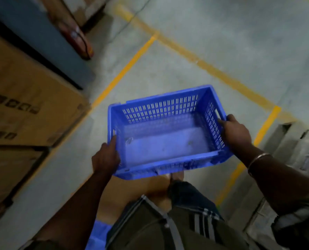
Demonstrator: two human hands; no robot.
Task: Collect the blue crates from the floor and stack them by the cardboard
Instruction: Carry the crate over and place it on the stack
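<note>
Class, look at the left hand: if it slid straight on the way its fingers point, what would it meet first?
The left hand grips the blue slotted plastic crate; its fingers already touch that end wall, so the crate comes first.

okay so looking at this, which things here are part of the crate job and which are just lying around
Job: blue crate, gripped at its ends by left hand and right hand; cardboard boxes.
Lying about: yellow floor lines, red object by the wall, grey blocks.
</note>
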